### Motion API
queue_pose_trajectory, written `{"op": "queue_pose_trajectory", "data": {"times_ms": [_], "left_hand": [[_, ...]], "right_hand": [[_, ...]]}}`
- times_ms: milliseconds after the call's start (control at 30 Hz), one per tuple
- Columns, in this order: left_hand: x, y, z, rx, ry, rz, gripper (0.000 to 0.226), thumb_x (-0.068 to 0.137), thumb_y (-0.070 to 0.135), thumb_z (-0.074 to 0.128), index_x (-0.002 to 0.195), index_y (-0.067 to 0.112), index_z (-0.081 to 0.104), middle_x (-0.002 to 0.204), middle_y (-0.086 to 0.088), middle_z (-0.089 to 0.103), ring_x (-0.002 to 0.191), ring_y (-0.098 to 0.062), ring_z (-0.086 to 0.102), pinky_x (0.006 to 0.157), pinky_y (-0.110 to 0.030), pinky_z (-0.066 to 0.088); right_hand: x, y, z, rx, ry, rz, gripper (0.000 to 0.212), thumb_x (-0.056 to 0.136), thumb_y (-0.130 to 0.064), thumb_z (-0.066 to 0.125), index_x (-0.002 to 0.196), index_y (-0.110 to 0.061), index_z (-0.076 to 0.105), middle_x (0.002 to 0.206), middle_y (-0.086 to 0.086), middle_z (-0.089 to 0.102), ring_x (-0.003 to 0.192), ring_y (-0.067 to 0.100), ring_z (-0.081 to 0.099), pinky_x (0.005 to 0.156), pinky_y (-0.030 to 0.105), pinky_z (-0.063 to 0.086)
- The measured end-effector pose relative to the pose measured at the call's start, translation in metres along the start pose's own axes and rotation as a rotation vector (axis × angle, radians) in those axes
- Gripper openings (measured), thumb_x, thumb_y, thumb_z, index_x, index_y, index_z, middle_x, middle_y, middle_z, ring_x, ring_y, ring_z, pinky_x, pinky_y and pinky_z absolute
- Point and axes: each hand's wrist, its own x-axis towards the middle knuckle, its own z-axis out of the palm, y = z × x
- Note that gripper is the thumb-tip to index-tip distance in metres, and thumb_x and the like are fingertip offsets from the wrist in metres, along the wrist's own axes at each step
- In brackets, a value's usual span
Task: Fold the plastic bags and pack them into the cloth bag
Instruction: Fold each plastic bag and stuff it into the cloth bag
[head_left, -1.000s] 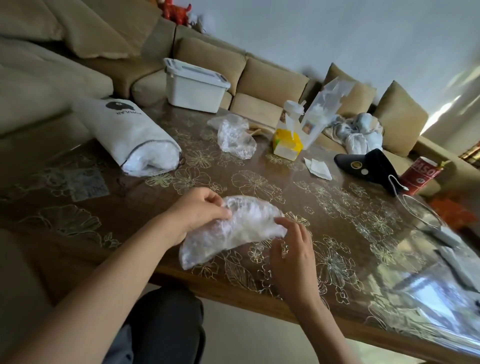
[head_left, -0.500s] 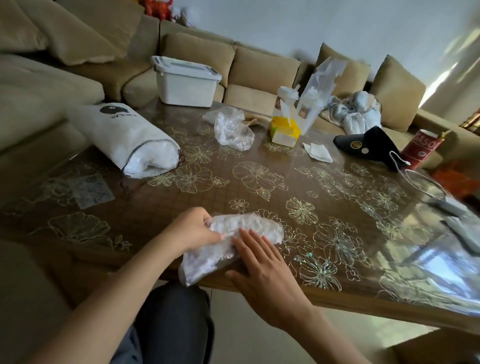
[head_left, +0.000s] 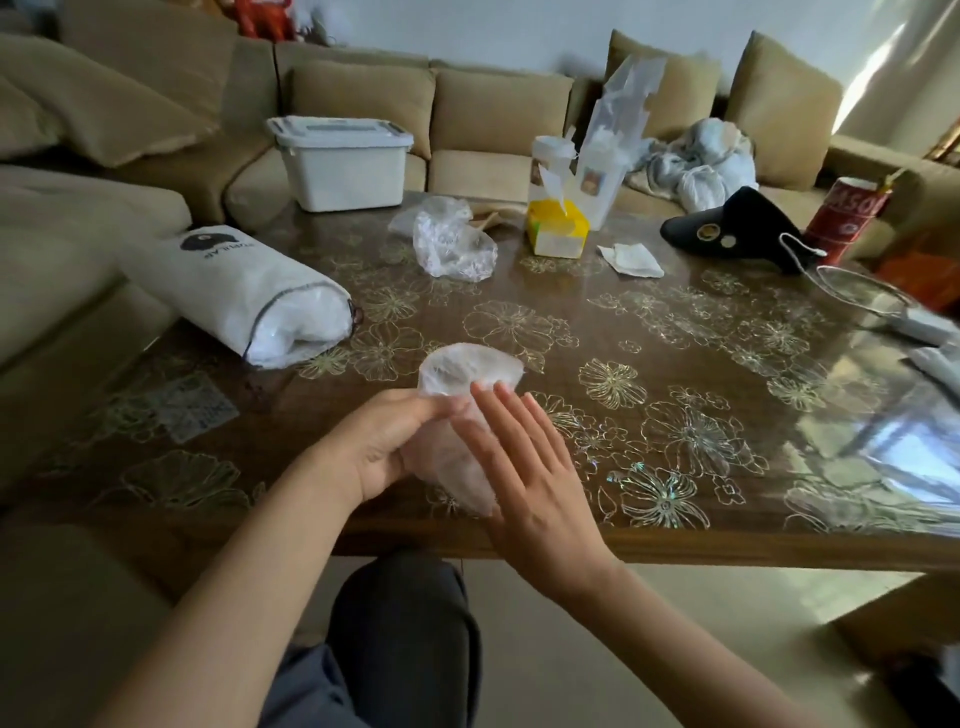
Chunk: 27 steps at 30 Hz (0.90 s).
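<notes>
A clear plastic bag (head_left: 467, 370), partly folded, lies near the front edge of the table. My left hand (head_left: 387, 447) pinches its left side with thumb and fingers. My right hand (head_left: 524, 457) lies flat on it with straight fingers, pressing it down. The lower part of the bag is hidden between my hands. A white cloth bag (head_left: 244, 296) with a dark logo lies on its side at the left of the table, stuffed and open toward me. Another crumpled clear plastic bag (head_left: 452, 247) sits farther back.
The floral glass-topped table (head_left: 675, 415) also holds a white lidded bin (head_left: 340, 161), a yellow box (head_left: 558, 228) with clear packaging, a folded tissue (head_left: 631, 260), a black shoe-like item (head_left: 737, 231), a red can (head_left: 844, 218) and a white cable (head_left: 857, 291). A beige sofa (head_left: 493, 109) wraps behind.
The bag has turned from lying sideways to pointing away from me. My right hand moved from its right end onto its top and now presses it flat. My left hand keeps its hold.
</notes>
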Motion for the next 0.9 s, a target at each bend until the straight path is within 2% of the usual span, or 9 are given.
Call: {"op": "queue_pose_trajectory", "data": {"times_ms": [67,200,267,333,433,533,767,833,900], "left_hand": [[0.005,-0.007,0.0,-0.043,0.057,-0.011,0.01,0.085,0.012,0.063,0.093,0.008,0.068,0.082,-0.011,0.07,0.068,-0.019,0.066,0.05,-0.024,0.052],[0.018,-0.025,-0.011,0.177,0.322,0.004,0.037,0.083,0.011,0.068,0.117,0.0,0.057,0.1,-0.012,0.066,0.088,-0.025,0.065,0.066,-0.034,0.054],[0.019,-0.027,-0.019,0.417,0.496,0.162,0.044,0.085,0.007,0.065,0.125,0.006,0.047,0.1,-0.006,0.063,0.086,-0.022,0.064,0.071,-0.037,0.055],[0.015,-0.026,-0.023,0.734,0.597,0.489,0.041,0.087,0.006,0.061,0.127,0.009,0.048,0.107,-0.004,0.062,0.091,-0.02,0.062,0.079,-0.034,0.052],[0.012,-0.027,-0.019,1.061,0.319,0.899,0.033,0.095,0.009,0.049,0.127,0.011,0.056,0.128,-0.004,0.057,0.12,-0.014,0.05,0.099,-0.022,0.036],[0.018,-0.037,-0.012,1.126,0.026,0.865,0.038,0.101,0.018,0.038,0.138,0.017,0.046,0.147,0.002,0.039,0.135,0.001,0.021,0.113,-0.019,0.013],[0.031,-0.053,-0.019,1.53,-0.034,0.582,0.05,0.103,0.036,0.012,0.149,0.029,-0.004,0.156,0.011,-0.012,0.142,-0.002,-0.016,0.116,-0.032,-0.015],[0.03,-0.055,-0.02,1.548,-0.013,0.614,0.051,0.102,0.041,0.009,0.15,0.028,-0.004,0.156,0.011,-0.014,0.141,-0.003,-0.019,0.115,-0.037,-0.016],[0.025,-0.057,-0.024,1.441,0.057,0.781,0.061,0.095,0.048,0.012,0.15,0.021,0.02,0.158,0.004,0.011,0.144,-0.006,0.0,0.118,-0.039,-0.004]], "right_hand": [[0.002,0.005,0.007,0.035,0.015,-0.066,0.033,0.092,-0.011,0.048,0.124,-0.004,0.051,0.143,0.018,0.042,0.138,0.03,0.032,0.116,0.044,0.022],[-0.018,0.009,0.017,0.087,-0.095,-0.11,0.021,0.09,-0.012,0.057,0.107,-0.006,0.068,0.13,0.011,0.058,0.128,0.025,0.048,0.111,0.04,0.032],[-0.027,0.005,0.017,0.103,-0.142,-0.112,0.024,0.091,-0.012,0.055,0.11,-0.006,0.068,0.129,0.009,0.06,0.127,0.023,0.049,0.112,0.035,0.032],[-0.031,0.005,0.015,0.111,-0.18,-0.102,0.028,0.092,-0.015,0.051,0.114,-0.007,0.067,0.131,0.007,0.058,0.13,0.021,0.046,0.113,0.033,0.03],[-0.031,0.006,0.012,0.111,-0.22,-0.088,0.034,0.087,-0.015,0.058,0.119,-0.008,0.063,0.136,0.008,0.054,0.133,0.022,0.042,0.111,0.038,0.033],[-0.031,0.005,0.008,0.094,-0.243,-0.081,0.043,0.083,-0.011,0.063,0.125,-0.007,0.055,0.138,0.012,0.05,0.136,0.026,0.038,0.113,0.042,0.029],[-0.03,0.011,0.002,0.274,-0.309,0.005,0.038,0.089,-0.015,0.052,0.127,-0.012,0.056,0.133,0.004,0.057,0.129,0.017,0.047,0.109,0.032,0.035],[-0.029,0.013,0.001,0.327,-0.316,0.025,0.039,0.088,-0.012,0.053,0.126,-0.014,0.057,0.131,0.002,0.057,0.127,0.015,0.047,0.107,0.028,0.033],[-0.025,0.013,0.0,0.369,-0.337,0.057,0.041,0.084,-0.011,0.053,0.125,-0.016,0.059,0.13,0.0,0.058,0.124,0.014,0.048,0.104,0.028,0.035]]}}
